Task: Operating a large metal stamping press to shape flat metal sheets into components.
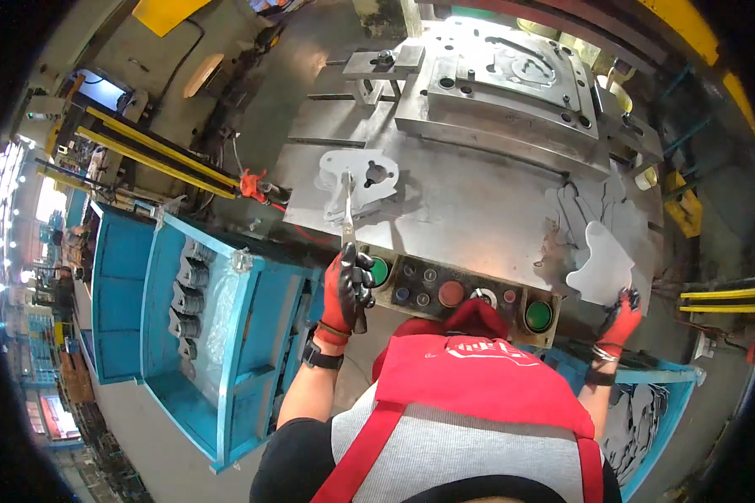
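My left hand (344, 289), in a red and black glove, is closed around a slim metal tool (348, 222) with a dark handle; its exact kind is unclear. The tool's far end lies over a small stack of flat, cut metal plates (369, 172) on the left of the press bed. The top plate has a notched round hole. At the right, my right hand (621, 318), gloved the same way, is closed on the lower right edge of a flat grey metal plate (600, 267) over the bed's front right.
A steel die (503, 109) stands at the back of the press bed (461, 210). In front is a control panel (419, 289) with green and red buttons. A blue bin (235, 360) with stacked parts is at left, another blue bin (679, 419) with metal pieces at right.
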A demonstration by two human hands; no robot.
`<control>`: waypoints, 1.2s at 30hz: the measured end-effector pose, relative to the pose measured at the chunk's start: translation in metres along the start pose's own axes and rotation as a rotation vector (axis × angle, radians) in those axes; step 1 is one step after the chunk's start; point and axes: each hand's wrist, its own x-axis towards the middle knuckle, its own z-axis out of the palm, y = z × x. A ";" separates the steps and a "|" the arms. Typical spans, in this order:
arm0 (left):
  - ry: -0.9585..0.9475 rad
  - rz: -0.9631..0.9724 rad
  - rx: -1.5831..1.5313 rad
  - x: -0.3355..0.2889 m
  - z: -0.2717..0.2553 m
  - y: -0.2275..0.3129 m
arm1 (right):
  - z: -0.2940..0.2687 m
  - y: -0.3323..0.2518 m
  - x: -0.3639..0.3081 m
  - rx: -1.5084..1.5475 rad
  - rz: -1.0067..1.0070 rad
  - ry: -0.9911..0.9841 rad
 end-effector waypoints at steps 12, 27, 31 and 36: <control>0.086 -0.009 -0.102 0.017 -0.014 0.002 | 0.144 -0.194 0.033 0.381 -0.091 -0.322; 0.345 0.140 -0.204 -0.016 -0.045 0.015 | 0.381 -0.219 0.164 -0.185 -0.362 -0.082; 0.383 0.207 -0.207 -0.016 -0.053 0.006 | 0.389 -0.237 0.143 -0.442 -0.466 -0.058; 0.347 0.135 -0.304 0.001 -0.072 -0.007 | 0.365 -0.244 0.145 -0.775 -0.657 -0.061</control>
